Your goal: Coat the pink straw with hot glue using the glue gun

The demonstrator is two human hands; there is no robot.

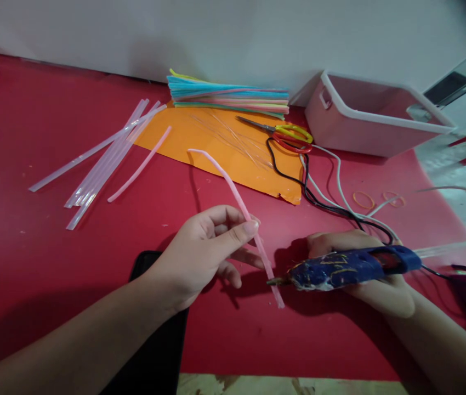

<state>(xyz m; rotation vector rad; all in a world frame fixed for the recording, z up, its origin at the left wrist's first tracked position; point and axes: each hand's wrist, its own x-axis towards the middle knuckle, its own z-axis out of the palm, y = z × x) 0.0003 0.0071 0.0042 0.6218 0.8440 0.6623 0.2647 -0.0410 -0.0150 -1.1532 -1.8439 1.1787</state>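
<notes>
Between the thumb and fingers of my left hand (212,249) is a bent pink pipe cleaner (233,189), its thin end pointing away and its lower end slanting toward me. My right hand (381,291) is wrapped round a dark blue hot glue gun (340,269), with a clear glue stick (455,248) sticking out of its back. The gun's metal nozzle (278,281) points left and overlaps the pipe cleaner near its lower end; I cannot tell whether they touch. A shorter pink pipe cleaner (140,164) lies on the red table (225,345) to the left.
Clear glue sticks (105,153) lie at the left. Colourful pipe cleaners (228,96) rest behind an orange sheet (216,148), with scissors (286,134) on it. A pink bin (352,123), cables (331,206) and rubber bands (363,199) are at right. A black phone-like slab (154,351) lies under my left forearm.
</notes>
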